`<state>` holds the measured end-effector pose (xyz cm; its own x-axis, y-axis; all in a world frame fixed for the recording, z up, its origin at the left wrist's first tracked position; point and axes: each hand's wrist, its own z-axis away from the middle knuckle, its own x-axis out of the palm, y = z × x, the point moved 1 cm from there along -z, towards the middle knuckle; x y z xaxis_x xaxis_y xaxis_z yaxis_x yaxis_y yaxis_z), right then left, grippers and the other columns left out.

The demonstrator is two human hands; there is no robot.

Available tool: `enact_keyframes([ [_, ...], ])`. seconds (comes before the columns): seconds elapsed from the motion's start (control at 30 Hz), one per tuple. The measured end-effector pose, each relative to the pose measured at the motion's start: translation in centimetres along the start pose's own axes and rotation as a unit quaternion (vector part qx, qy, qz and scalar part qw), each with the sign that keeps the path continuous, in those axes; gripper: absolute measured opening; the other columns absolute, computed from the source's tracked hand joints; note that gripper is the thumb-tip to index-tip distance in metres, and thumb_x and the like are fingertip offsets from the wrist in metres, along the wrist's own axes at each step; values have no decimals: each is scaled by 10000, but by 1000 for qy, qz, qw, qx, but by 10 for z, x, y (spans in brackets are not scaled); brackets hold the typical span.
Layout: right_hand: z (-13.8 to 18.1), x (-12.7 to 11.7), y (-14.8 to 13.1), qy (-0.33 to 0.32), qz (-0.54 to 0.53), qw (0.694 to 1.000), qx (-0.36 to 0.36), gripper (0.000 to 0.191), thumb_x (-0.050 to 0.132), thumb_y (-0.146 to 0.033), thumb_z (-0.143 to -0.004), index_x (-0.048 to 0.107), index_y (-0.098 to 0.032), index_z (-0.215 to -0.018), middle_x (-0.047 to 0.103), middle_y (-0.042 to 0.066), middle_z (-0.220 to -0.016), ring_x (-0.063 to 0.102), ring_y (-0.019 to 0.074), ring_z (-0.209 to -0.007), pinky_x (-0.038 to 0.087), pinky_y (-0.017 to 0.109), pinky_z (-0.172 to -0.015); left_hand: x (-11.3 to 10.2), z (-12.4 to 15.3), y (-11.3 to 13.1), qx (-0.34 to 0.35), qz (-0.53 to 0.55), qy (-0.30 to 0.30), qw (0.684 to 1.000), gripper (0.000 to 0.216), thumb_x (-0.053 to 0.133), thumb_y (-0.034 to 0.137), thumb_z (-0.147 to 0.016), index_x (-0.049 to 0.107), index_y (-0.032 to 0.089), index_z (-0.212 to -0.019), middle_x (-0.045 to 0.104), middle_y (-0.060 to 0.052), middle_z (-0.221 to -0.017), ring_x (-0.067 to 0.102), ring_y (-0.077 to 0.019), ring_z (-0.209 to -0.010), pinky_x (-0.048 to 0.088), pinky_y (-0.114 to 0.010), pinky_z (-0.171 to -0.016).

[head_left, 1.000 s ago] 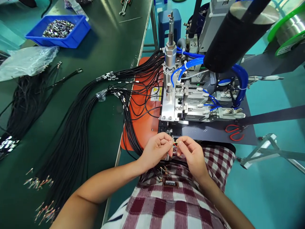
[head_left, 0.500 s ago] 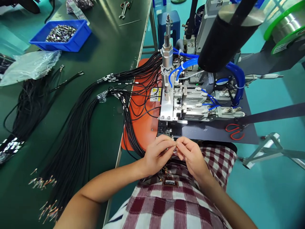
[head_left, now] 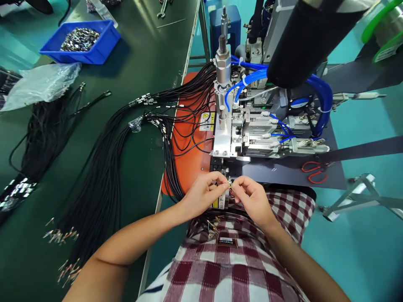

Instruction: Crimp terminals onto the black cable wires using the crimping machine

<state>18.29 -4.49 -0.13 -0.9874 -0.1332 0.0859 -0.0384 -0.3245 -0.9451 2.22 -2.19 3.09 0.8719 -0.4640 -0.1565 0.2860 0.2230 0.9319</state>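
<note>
My left hand (head_left: 204,193) and my right hand (head_left: 252,199) meet just in front of the machine (head_left: 252,130), fingers pinched together. Between the fingertips sits a thin cable end (head_left: 231,191) with small red and yellow wires showing. Both hands grip it close to the machine's front edge, above my lap. More cable ends with bare tips (head_left: 211,226) lie on my checked shirt below the hands. A large bundle of black cables (head_left: 103,176) runs from the orange plate (head_left: 189,163) across the green bench to the left.
A blue bin of metal parts (head_left: 81,41) stands at the back left, with a clear plastic bag (head_left: 40,86) beside it. Red scissors (head_left: 313,172) lie on the machine's dark base at right. Another black cable heap (head_left: 37,134) lies at the far left. Blue air hoses (head_left: 321,105) loop over the machine.
Both hands have shifted slightly up towards the machine's front edge, still pinched together on the wire end. The view has tilted a little.
</note>
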Motion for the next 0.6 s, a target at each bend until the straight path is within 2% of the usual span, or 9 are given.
enact_keyframes([
  [0.13,-21,-2,8,24,0,1000,13,230,600,-388,-829,536,-185,-741,493,-51,-544,448,102,-483,350,235,-491,-19,-6,0,114,-179,45,976,54,532,200,-881,571,169,-901,549,-14,-837,520,-127,-764,433,-235,-666],
  [0.23,-31,-2,10,38,2,999,20,236,616,-389,-816,543,-181,-730,502,-49,-541,453,100,-479,341,232,-482,-31,-12,-5,193,-255,42,947,124,472,163,-911,596,166,-915,563,-37,-881,547,-140,-833,463,-258,-750],
  [0.33,-37,-1,10,53,-6,998,25,237,627,-379,-810,545,-176,-720,509,-44,-571,461,95,-489,350,230,-493,-38,-20,-13,245,-342,18,907,228,419,179,-932,612,166,-1053,565,-58,-905,572,-145,-815,489,-245,-700],
  [0.43,-40,2,10,66,-5,997,37,247,636,-387,-802,547,-174,-712,512,-39,-578,463,94,-488,353,232,-493,-43,-26,-19,265,-437,0,860,279,401,204,-935,629,175,-1094,557,-67,-906,584,-149,-757,481,-230,-605],
  [0.6,-41,3,10,76,6,996,53,266,641,-419,-795,556,-177,-724,510,-35,-562,470,107,-491,369,242,-491,-46,-30,-23,282,-480,7,830,312,369,204,-946,644,204,-1095,542,-60,-888,579,-139,-720,455,-210,-564],
])
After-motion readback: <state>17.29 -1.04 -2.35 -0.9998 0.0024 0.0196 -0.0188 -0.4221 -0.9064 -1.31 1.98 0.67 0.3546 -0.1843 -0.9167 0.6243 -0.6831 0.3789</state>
